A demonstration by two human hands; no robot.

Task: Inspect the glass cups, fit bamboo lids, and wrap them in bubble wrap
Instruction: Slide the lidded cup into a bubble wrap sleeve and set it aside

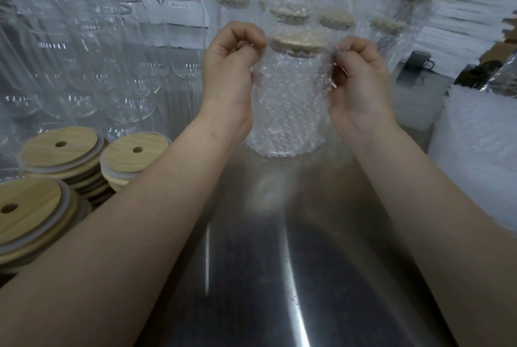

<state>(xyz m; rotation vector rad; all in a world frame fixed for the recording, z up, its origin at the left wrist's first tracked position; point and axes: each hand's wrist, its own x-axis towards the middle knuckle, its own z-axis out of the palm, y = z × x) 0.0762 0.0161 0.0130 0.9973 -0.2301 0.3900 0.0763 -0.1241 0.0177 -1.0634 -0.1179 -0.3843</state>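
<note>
landmark = the cup [285,128], mid-frame, lidded, bubble wrap [288,86] round it; all places are off that

surface [279,262]: bare steel under and in front of the cup, looks slick; can't tell if the base touches it. released off-centre, the cup could skate or tip

bare glass cups [92,52]: packed bank left of the cup and behind it; a tipped cup or a swung left elbow lands there, glass on glass, chip risk

sheet stack [475,156]: right of the cup, beside the right forearm, soft, low risk

finished cups [291,10]: row just behind the cup; a forward shove on set-down knocks them over

lid stacks [61,150]: left of the cup, nearer the person, beside the left forearm; tall, uneven, an arm drag topples them

left hand [229,75], right hand [361,86]: each clenched on the wrap's top edge, either side of the cup's mouth. grip is on film, not glass; lifted like this the cup may slide out below, can't see if that end is closed

bamboo lid [298,40]: on the cup's mouth under the wrap; seat unreadable through the bubbles, a loose one pops when the top folds over
</note>
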